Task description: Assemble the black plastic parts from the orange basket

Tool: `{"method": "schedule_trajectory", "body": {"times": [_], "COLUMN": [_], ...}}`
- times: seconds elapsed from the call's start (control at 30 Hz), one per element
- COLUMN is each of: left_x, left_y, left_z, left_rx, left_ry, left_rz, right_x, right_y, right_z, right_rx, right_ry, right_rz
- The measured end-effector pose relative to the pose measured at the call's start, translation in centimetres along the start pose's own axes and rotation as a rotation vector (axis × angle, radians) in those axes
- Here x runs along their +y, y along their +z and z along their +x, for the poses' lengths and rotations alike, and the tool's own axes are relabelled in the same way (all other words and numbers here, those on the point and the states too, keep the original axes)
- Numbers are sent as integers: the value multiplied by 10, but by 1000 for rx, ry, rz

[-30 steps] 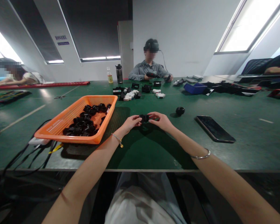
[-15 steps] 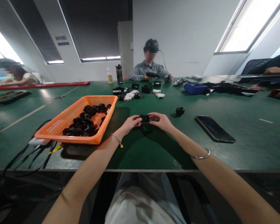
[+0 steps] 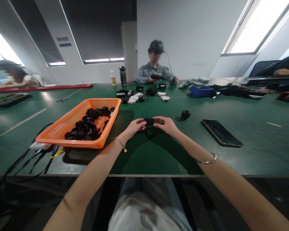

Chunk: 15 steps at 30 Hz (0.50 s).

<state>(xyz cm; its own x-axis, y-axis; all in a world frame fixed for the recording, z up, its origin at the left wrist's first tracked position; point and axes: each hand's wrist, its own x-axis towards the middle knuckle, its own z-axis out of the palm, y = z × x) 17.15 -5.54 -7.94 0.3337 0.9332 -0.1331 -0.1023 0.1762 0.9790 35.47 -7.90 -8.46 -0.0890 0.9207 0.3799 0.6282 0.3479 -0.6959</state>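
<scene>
Between my hands, just above the green table (image 3: 159,154), is a small black ribbed plastic fitting (image 3: 148,122). My left hand (image 3: 136,125) pinches its left end between thumb and fingers. On the other end, the fingertips of my right hand (image 3: 167,124) are closed. Whether the fitting is one piece or two joined parts cannot be made out. Another round black fitting (image 3: 185,114) lies on the table beyond my right hand. To the left stands an orange perforated basket (image 3: 69,145) holding many similar black fittings (image 3: 83,131).
A phone (image 3: 221,133) lies to the right. Black and white parts (image 3: 135,98) are scattered further back, before a co-worker (image 3: 154,69). A blue bin (image 3: 201,91) sits at back right. Cables (image 3: 42,157) run over the table edge by the basket.
Both hands stay nearly in place. The black fitting between them appears slightly turned, and my right fingertips have shifted a little on its right end.
</scene>
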Motion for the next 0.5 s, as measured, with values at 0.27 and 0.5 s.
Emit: {"method": "schedule_trajectory", "body": {"times": [0.27, 0.5], "left_x": [-1, -2], "left_y": [-1, -1], "left_z": [2, 4], "left_rx": [1, 2], "left_ry": [-9, -23], "left_rz": [-9, 4], "right_x": [-2, 0], "right_y": [1, 0], "right_z": [-1, -1], "right_rx": [9, -9], "right_ry": [18, 12], "right_rz": [75, 77]}}
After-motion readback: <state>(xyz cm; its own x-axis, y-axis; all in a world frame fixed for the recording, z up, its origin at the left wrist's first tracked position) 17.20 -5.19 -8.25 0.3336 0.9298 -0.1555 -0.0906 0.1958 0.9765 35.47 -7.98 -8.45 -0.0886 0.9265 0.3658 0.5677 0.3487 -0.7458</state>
